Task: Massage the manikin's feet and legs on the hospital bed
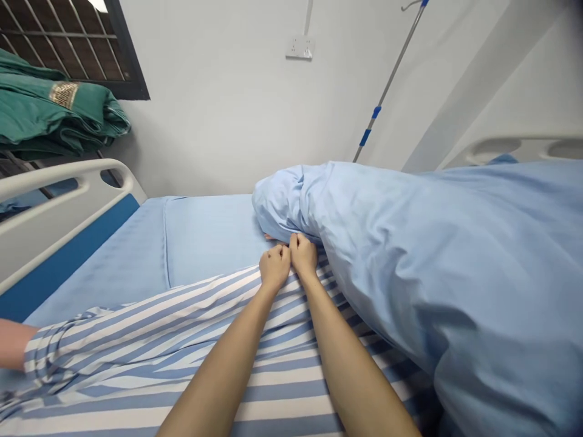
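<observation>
My left hand [275, 264] and my right hand [303, 254] are side by side, nearly touching, with their fingers curled in. Both rest over blue-and-white striped trousers [182, 331] at the folded edge of a light blue quilt [387, 243]. What the fingers grip is hidden; the quilt edge and the striped cloth both meet there. The trousers clothe a person lying on the bed, whose bare lower leg [16, 345] shows at the far left. A small patch of skin peeks out under the quilt just beyond my left hand.
The bed's blue sheet [214, 224] stretches behind the legs. A white and blue bed-end board [64, 212] stands at left, with green folded cloth [68, 115] beyond it. An IV pole [392, 85] rises by the wall, near a socket [299, 47]. Another bed-end board [532, 147] is at right.
</observation>
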The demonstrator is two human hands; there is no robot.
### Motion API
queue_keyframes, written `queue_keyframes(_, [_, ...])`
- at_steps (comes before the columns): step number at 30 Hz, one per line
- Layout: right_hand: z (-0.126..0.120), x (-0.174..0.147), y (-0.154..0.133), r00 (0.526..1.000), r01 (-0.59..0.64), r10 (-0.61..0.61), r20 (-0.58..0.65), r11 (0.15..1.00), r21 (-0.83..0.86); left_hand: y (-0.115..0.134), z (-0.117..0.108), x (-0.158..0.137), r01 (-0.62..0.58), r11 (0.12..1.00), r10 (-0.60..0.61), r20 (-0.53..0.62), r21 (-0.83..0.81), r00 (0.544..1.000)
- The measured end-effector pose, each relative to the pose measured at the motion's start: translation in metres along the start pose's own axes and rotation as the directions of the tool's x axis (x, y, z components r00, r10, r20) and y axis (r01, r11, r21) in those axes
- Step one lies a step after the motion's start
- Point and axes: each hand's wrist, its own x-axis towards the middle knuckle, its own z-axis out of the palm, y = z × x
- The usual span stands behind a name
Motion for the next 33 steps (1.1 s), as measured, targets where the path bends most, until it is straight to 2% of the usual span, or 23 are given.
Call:
queue_keyframes(4, [0.000, -0.002, -0.001, 0.999, -0.008, 0.010, -0.034, 0.998, 0.054, -0.003, -0.004, 0.003, -0.018, 0.996, 0.020, 0.015, -0.092, 1.000])
queue_keyframes(6, [0.000, -0.002, -0.002, 0.999, -0.005, 0.009, -0.048, 0.996, 0.085, -0.001, -0.008, 0.007, -0.023, 0.980, 0.034, 0.054, -0.199, 0.998])
queue_keyframes(9, [0.001, -0.001, 0.002, 0.999, 0.008, -0.006, -0.034, 0.997, 0.072, 0.007, -0.011, 0.016, -0.044, 0.907, 0.120, 0.157, -0.419, 0.980])
queue_keyframes(11, [0.003, 0.001, 0.007, 1.000, 0.016, -0.015, -0.016, 0.997, 0.075, 0.011, -0.010, 0.019, -0.034, 0.865, 0.140, 0.176, -0.501, 0.974])
queue_keyframes(13, [0.006, 0.004, 0.011, 0.999, 0.032, -0.030, -0.017, 0.994, 0.105, 0.011, -0.005, 0.018, -0.020, 0.888, 0.095, 0.142, -0.459, 0.985])
queue_keyframes(17, [0.004, 0.006, 0.010, 0.997, 0.071, -0.065, -0.049, 0.989, 0.128, 0.003, 0.004, 0.007, -0.116, 0.982, 0.130, 0.089, -0.146, 0.988])
queue_keyframes(19, [-0.002, 0.003, 0.002, 0.991, 0.104, -0.102, -0.090, 0.994, 0.017, 0.001, 0.004, 0.002, -0.104, 0.993, 0.109, 0.107, -0.052, 0.988])
queue_keyframes(22, [-0.014, -0.001, -0.011, 0.958, 0.226, -0.257, -0.130, 0.950, -0.215, 0.000, 0.000, -0.001, -0.090, 0.996, 0.088, 0.142, 0.011, 0.986])
queue_keyframes(24, [-0.017, -0.002, -0.012, 0.942, 0.249, -0.297, -0.156, 0.930, -0.269, 0.001, -0.001, -0.002, -0.116, 0.992, 0.108, 0.159, 0.042, 0.981])
queue_keyframes(27, [-0.010, 0.001, 0.001, 0.965, 0.165, -0.197, -0.173, 0.970, -0.180, 0.002, 0.001, -0.002, -0.121, 0.991, 0.110, 0.154, 0.065, 0.982])
queue_keyframes(29, [-0.002, 0.002, 0.012, 0.986, 0.109, -0.123, -0.113, 0.987, -0.120, -0.001, 0.001, -0.001, -0.111, 0.993, 0.103, 0.155, 0.047, 0.983])
queue_keyframes(33, [0.004, 0.001, 0.018, 0.999, 0.034, -0.036, -0.009, 0.986, -0.165, -0.027, -0.017, 0.001, -0.121, 0.993, 0.119, 0.187, 0.000, 0.975])
